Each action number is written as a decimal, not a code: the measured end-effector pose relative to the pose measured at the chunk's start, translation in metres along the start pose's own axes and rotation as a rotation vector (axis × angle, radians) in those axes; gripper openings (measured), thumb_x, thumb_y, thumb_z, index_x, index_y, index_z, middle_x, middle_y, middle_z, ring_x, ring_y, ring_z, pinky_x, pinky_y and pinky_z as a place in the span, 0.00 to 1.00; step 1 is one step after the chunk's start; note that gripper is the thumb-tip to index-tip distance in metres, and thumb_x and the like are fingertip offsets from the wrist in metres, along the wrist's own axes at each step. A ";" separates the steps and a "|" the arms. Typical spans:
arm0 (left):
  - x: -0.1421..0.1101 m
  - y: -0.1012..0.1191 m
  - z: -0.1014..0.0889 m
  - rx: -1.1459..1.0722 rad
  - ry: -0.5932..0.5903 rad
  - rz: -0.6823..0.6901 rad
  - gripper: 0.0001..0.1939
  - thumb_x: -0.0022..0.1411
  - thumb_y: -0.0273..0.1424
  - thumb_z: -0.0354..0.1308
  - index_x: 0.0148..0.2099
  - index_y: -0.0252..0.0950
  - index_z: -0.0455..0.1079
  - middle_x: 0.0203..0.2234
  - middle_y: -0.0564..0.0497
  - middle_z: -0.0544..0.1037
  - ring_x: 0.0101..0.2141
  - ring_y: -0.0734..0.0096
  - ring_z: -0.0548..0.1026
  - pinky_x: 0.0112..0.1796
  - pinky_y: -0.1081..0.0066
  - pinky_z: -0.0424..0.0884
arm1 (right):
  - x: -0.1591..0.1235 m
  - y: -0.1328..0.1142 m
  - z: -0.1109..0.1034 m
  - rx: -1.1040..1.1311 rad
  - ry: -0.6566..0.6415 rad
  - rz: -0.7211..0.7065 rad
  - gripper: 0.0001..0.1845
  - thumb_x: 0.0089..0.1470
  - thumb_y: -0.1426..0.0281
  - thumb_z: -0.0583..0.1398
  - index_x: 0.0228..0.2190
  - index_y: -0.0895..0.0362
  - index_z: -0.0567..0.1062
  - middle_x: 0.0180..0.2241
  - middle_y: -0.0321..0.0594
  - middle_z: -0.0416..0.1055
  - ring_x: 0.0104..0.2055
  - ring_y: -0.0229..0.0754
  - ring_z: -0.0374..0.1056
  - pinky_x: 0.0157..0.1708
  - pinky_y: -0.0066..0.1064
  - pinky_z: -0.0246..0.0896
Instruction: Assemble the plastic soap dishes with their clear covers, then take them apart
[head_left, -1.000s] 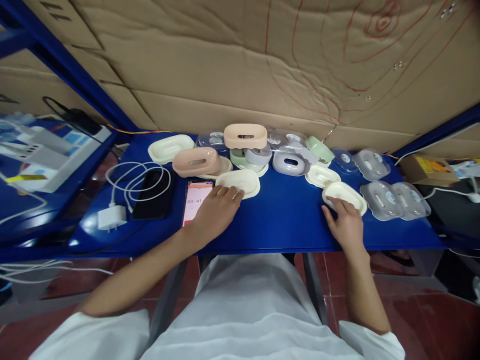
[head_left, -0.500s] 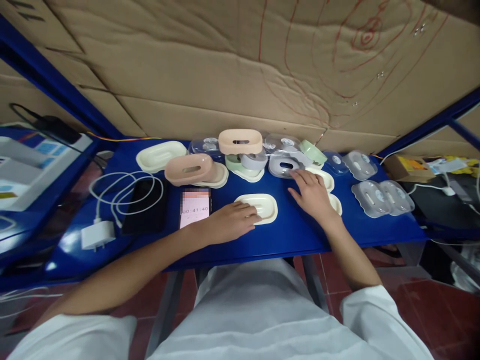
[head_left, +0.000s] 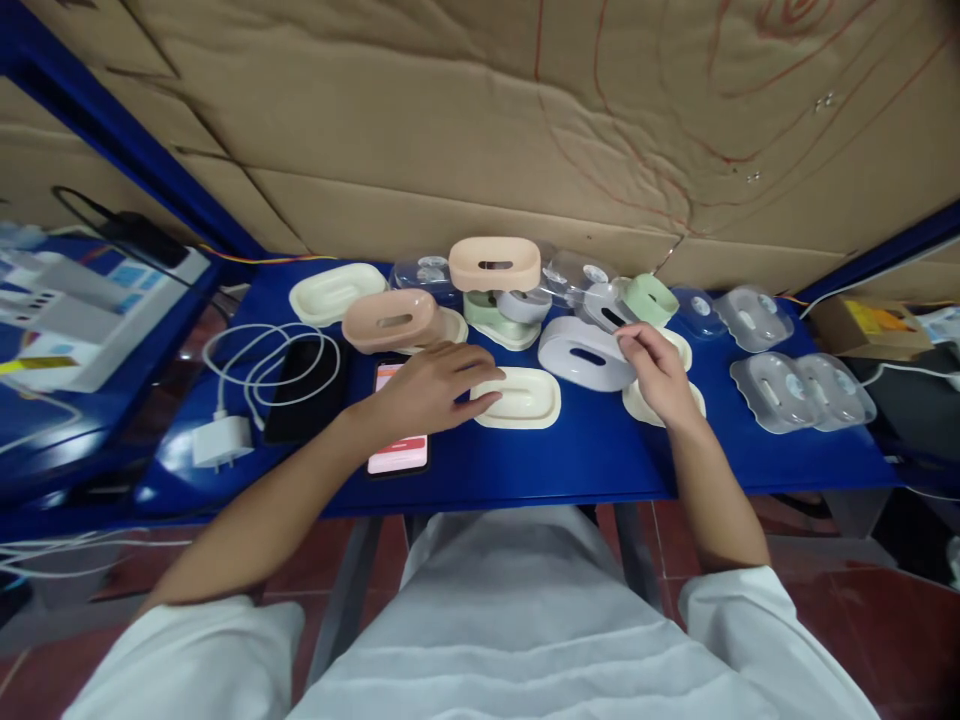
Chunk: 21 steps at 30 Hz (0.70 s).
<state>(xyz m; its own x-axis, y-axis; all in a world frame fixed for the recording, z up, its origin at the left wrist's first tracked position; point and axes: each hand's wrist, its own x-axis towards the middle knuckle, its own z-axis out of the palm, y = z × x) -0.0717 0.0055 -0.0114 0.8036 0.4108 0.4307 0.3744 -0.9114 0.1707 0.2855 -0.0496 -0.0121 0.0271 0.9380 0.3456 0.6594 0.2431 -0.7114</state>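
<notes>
My right hand [head_left: 660, 370] grips the right end of a pale grey-white oval soap dish shell [head_left: 564, 352] with a slot in it, raised slightly at a tilt. A cream oval soap dish base [head_left: 525, 400] lies on the blue table in front of me. Beside the base's left end is my left hand [head_left: 450, 385], its fingers apart and holding nothing; I cannot tell whether the fingertips touch the rim. Under my right hand, another cream base [head_left: 637, 402] is partly hidden.
Peach [head_left: 495, 265] and pinkish [head_left: 394, 322] shells, a green ring-like piece [head_left: 649, 300] and clear lids [head_left: 780, 390] stand along the back and right. A phone [head_left: 401, 455] lies under my left wrist. A charger [head_left: 223, 440] with a coiled cable sits left.
My right hand has taken hold of the grey-white shell and drawn it forward from the back row. My left hand has come off the cream base, moving left and up. The view has shifted.
</notes>
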 end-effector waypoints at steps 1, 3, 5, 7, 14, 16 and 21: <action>0.000 -0.002 0.000 0.001 -0.013 0.000 0.15 0.81 0.40 0.56 0.55 0.37 0.79 0.50 0.44 0.84 0.48 0.60 0.82 0.51 0.61 0.75 | 0.001 0.001 0.004 0.015 -0.010 0.023 0.19 0.74 0.52 0.55 0.44 0.51 0.78 0.40 0.38 0.78 0.41 0.45 0.73 0.44 0.37 0.69; -0.001 -0.002 0.000 0.006 -0.078 0.021 0.16 0.79 0.42 0.59 0.57 0.37 0.78 0.53 0.43 0.83 0.49 0.58 0.82 0.52 0.59 0.75 | 0.003 0.004 0.014 -0.006 -0.005 0.048 0.21 0.75 0.51 0.53 0.47 0.51 0.78 0.45 0.41 0.79 0.46 0.47 0.74 0.48 0.39 0.71; -0.003 0.001 0.002 0.025 -0.175 0.032 0.20 0.76 0.44 0.64 0.60 0.37 0.77 0.55 0.43 0.82 0.49 0.55 0.81 0.53 0.58 0.75 | 0.003 0.006 0.022 -0.082 0.043 0.020 0.24 0.76 0.51 0.51 0.52 0.53 0.77 0.50 0.47 0.78 0.51 0.50 0.74 0.53 0.43 0.71; -0.005 0.005 0.004 0.066 -0.260 0.015 0.22 0.72 0.45 0.68 0.60 0.38 0.78 0.55 0.44 0.82 0.49 0.52 0.81 0.53 0.56 0.75 | 0.001 0.006 0.026 -0.207 0.094 -0.068 0.26 0.77 0.51 0.50 0.57 0.55 0.75 0.57 0.53 0.75 0.59 0.54 0.72 0.60 0.48 0.68; -0.007 0.009 0.008 0.084 -0.346 -0.019 0.21 0.70 0.42 0.71 0.58 0.36 0.78 0.53 0.43 0.82 0.51 0.53 0.80 0.47 0.61 0.76 | -0.014 -0.010 0.033 -0.547 -0.230 -0.384 0.28 0.73 0.47 0.57 0.54 0.55 0.80 0.58 0.51 0.79 0.60 0.58 0.72 0.61 0.52 0.59; -0.007 0.009 0.008 0.079 -0.358 -0.044 0.21 0.71 0.42 0.70 0.59 0.36 0.77 0.54 0.43 0.81 0.51 0.54 0.80 0.44 0.64 0.76 | -0.017 -0.012 0.037 -0.572 -0.286 -0.411 0.26 0.74 0.50 0.57 0.57 0.57 0.80 0.58 0.52 0.80 0.60 0.58 0.73 0.60 0.51 0.59; -0.006 0.010 0.008 0.073 -0.347 -0.070 0.26 0.73 0.41 0.68 0.67 0.37 0.71 0.62 0.40 0.75 0.56 0.54 0.79 0.45 0.67 0.77 | -0.020 -0.020 0.040 -0.477 -0.220 -0.387 0.21 0.78 0.61 0.53 0.57 0.55 0.81 0.53 0.47 0.84 0.54 0.52 0.78 0.55 0.46 0.64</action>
<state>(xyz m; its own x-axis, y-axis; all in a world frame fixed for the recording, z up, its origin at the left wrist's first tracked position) -0.0693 -0.0059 -0.0196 0.8796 0.4669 0.0913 0.4558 -0.8820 0.1195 0.2417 -0.0629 -0.0296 -0.4004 0.8455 0.3532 0.8531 0.4847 -0.1932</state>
